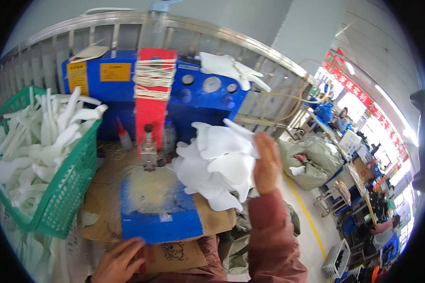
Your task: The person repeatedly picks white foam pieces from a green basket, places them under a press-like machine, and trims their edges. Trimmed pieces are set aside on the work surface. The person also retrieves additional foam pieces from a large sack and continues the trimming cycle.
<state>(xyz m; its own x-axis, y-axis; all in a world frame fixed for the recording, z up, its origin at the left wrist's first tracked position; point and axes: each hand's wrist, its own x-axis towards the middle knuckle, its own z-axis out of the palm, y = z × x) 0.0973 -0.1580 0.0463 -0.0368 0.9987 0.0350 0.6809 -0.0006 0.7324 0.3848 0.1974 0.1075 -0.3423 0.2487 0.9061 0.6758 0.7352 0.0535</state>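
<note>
A heap of flat, curved white foam-like pieces (pixel 217 160) lies at the right of the work surface. My right hand (pixel 267 162) presses along the heap's right side, its fingers stretched out and the palm turned toward the pieces. At the near edge, slightly blurred, my left hand (pixel 120 262) rests low with fingers loosely extended and nothing visible in them. Between the hands lies a blue sheet (pixel 163 231) sprinkled with pale dust. Behind the sheet stands a machine with a red upright arm (pixel 150 115) wound with cord and a metal head (pixel 148 155).
A green plastic basket (pixel 71 203) full of similar white pieces stands at the left. Behind is a blue machine housing (pixel 184 101) with gauges, backed by a metal railing (pixel 113 19). Stuffed sacks (pixel 316 165) sit on the floor at right, and people work at benches beyond.
</note>
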